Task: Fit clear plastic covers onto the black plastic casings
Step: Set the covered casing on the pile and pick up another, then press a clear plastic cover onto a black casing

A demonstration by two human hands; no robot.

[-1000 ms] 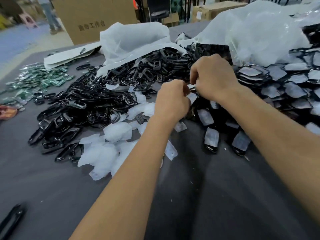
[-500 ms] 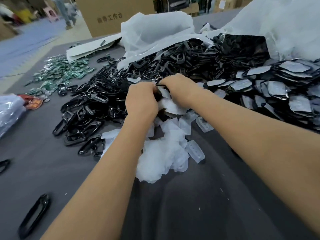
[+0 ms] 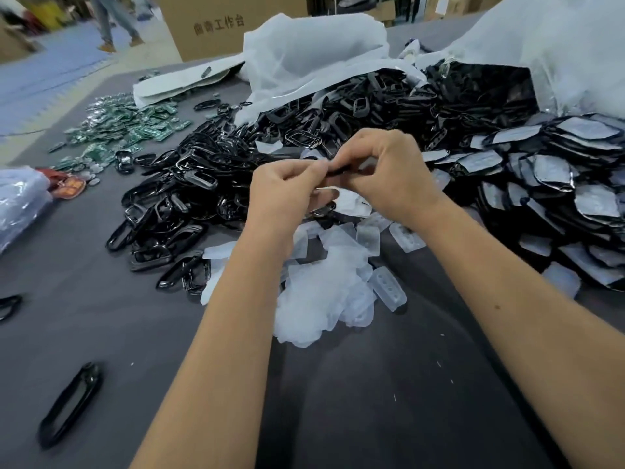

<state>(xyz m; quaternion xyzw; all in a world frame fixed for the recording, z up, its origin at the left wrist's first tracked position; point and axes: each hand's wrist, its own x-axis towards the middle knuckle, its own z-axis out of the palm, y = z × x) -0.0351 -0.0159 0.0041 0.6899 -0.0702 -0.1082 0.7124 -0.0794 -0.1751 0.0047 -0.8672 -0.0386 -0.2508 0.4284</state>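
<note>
Head view: left hand (image 3: 287,194) & right hand (image 3: 389,174) raised together, fingers curled, both pinching one black casing (image 3: 338,171) between them, edge-on; clear cover on it can't tell. Below the hands: pile of clear covers (image 3: 324,292) on grey table (image 3: 389,401). Left of left hand: heap of empty black casings (image 3: 189,184). Right of right hand: stack of covered casings (image 3: 558,184).

A thin black casing (image 3: 339,170) sits pinched edge-on between both hands, above a loose heap of clear plastic covers (image 3: 324,292) on the table.
</note>
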